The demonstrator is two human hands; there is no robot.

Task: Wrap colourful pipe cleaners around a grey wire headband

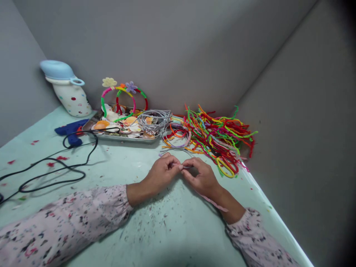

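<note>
In the middle of the table, my left hand [162, 173] and my right hand [204, 178] meet at their fingertips. Both pinch a thin strand between them, mostly covered by the fingers. A pink pipe cleaner [213, 203] trails out from under my right hand along the wrist, so the strand appears to be part of it. Whether a wire is also in the pinch, I cannot tell. Just beyond the fingers lie loops of grey wire [182, 149] and a ring wrapped in lilac and pink [189, 136].
A metal tray [125, 139] holds shells, a grey wire coil [154, 120] and flower-topped headbands [135, 100]. Right of it spreads a pile of coloured pipe cleaners [219, 133]. A blue glue gun [72, 130] with black cord [80, 170] and a white bottle [71, 97] stand left.
</note>
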